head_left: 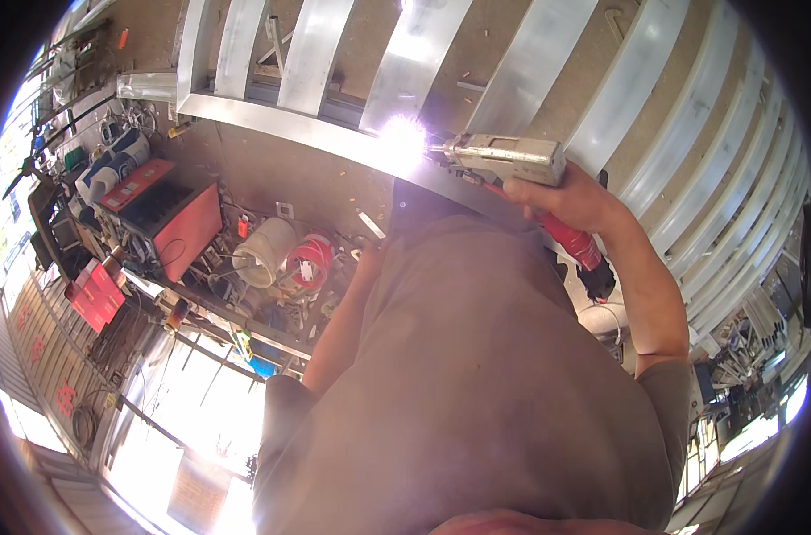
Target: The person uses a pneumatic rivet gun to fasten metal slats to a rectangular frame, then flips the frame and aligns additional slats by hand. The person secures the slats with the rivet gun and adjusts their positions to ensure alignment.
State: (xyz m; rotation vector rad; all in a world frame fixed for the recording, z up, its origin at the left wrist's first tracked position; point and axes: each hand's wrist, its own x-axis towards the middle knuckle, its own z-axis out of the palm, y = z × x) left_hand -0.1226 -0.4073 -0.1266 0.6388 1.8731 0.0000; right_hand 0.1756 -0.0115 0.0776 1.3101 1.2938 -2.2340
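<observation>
My right hand (577,201) is wrapped round a welding gun (511,155) with a silver body and a red, taped grip. The gun's nozzle points left at a bright white-violet arc. The arc glows on the front rail (285,125) of a silver metal frame, where a flat slat (416,53) meets it; the glare hides the joint itself. My left hand (368,259) hangs low beside my body, partly covered by my grey-brown shirt. Its fingers are too hidden to read. A small pale strip (371,224) lies just beyond it.
Several parallel metal slats (637,85) stretch across the frame to the right. At left stand a red and black machine (187,234), a white bucket (267,251) and a red bucket (311,260), among cables and clutter. Loose metal bits lie on the brown floor (245,169).
</observation>
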